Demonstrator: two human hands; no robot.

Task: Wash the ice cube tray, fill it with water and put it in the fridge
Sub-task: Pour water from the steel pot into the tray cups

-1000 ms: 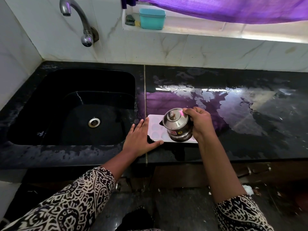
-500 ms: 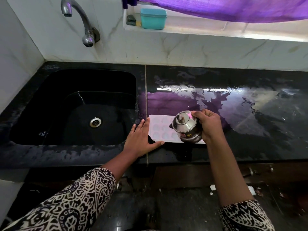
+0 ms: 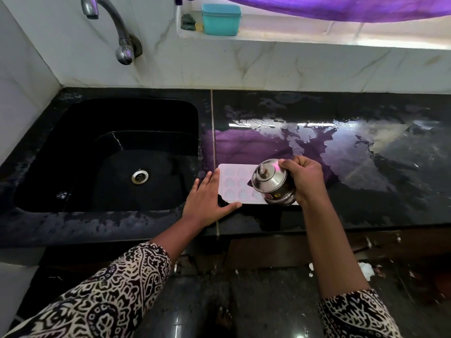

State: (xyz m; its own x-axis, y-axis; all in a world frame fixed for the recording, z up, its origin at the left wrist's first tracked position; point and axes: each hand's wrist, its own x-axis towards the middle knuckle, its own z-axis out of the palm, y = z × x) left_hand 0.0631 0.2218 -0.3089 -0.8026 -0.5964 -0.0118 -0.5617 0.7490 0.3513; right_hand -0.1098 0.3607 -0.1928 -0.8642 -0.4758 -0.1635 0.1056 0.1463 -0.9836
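Nearest the camera, two black-and-cream patterned sleeves (image 3: 109, 296) lead up to bare forearms over the front edge of a glossy black stone counter (image 3: 366, 191). The left hand (image 3: 207, 198) lies flat with straight, spread fingers, its fingertips against the left end of a pale, rectangular plastic ice cube tray (image 3: 231, 184) and its thumb along the tray's near edge. The tray sits flat on the counter, just right of the seam beside the sink, showing rows of heart-shaped wells. The right hand (image 3: 306, 179) is wrapped around a small, lidded stainless-steel pot (image 3: 271, 182), held tilted over the right part of the tray with its knobbed lid turned leftward; whether water is running from it is too hard to make out. The wet counter reflects purple. To the left is a deep black rectangular sink (image 3: 109, 123) with a metal drain (image 3: 139, 176). Beyond, a curved metal tap (image 3: 117, 28) projects from the white marble wall, a teal lidded plastic box (image 3: 221, 19) stands on the window ledge, and a purple curtain (image 3: 341, 8) hangs above.
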